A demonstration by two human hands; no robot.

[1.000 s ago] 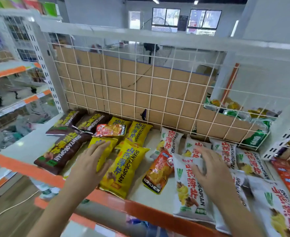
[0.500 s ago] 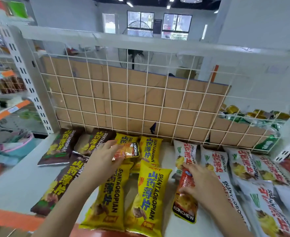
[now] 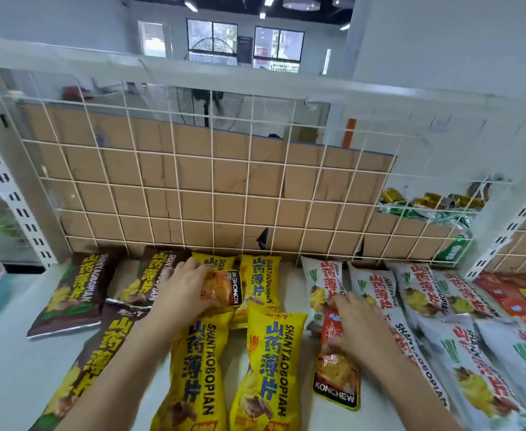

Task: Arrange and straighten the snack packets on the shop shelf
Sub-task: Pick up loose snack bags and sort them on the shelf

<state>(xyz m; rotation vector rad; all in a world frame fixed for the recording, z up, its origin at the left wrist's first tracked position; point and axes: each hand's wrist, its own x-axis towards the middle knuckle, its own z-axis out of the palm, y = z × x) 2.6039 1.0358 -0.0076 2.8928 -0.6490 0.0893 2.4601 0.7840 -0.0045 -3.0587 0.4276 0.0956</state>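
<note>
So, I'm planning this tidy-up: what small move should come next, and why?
Probably the left hand lifts the orange packet it grips off the yellow packets, where it lies crosswise, toward the matching orange packet that the right hand holds beside the white packets.

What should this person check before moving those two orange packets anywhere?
1. Left hand grips upper orange packet: ok.
2. Right hand firmly holds lower orange packet: cannot tell; it rests on the packet's top.
3. Upper orange packet clear of yellow packets: not ok, it lies on them.
4. Orange packets grouped together: not ok, apart.
5. Bare shelf space available: ok, at the left.
</note>
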